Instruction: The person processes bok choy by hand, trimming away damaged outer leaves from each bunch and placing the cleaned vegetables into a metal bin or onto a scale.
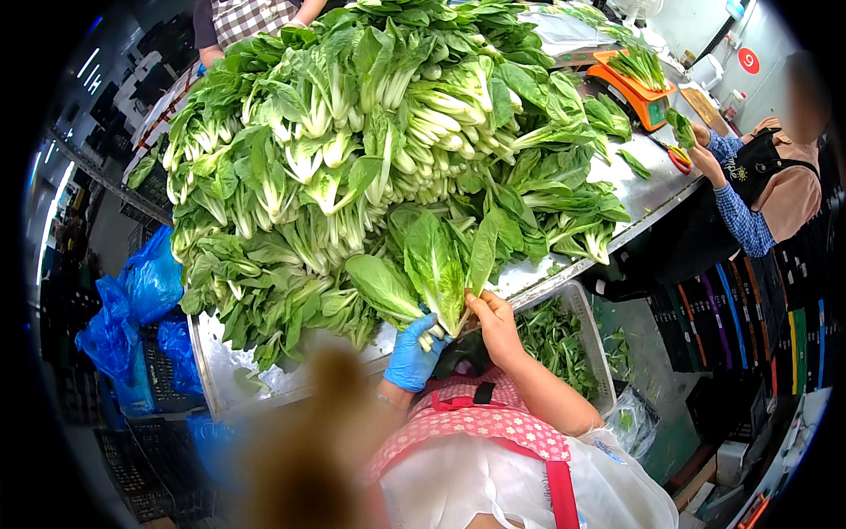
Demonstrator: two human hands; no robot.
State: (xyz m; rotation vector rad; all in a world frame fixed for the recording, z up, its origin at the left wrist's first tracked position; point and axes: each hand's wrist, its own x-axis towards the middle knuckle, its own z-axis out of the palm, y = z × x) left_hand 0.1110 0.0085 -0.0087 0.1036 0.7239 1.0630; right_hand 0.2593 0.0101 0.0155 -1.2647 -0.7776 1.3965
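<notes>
In my blue-gloved left hand (416, 353), closed around the pale stem ends, is a bunch of leafy greens (434, 264) with broad green leaves fanned upward. My bare right hand (495, 324) pinches the base of an outer leaf (482, 254) at the bunch's right side. The fingertips of both hands are close together at the stems. Just beyond them rises a large heap of similar greens (300, 167) with white stalks, stacked on a metal table (546, 280). Where the fingers meet the stems, leaves partly hide them.
A crate (582, 309) of loose leaves stands below the table edge at my right. Blue plastic bags (150, 282) hang at the left. An orange scale (630, 84) bears more greens. One co-worker (749, 176) handles greens at right; another (251, 19) stands across the table.
</notes>
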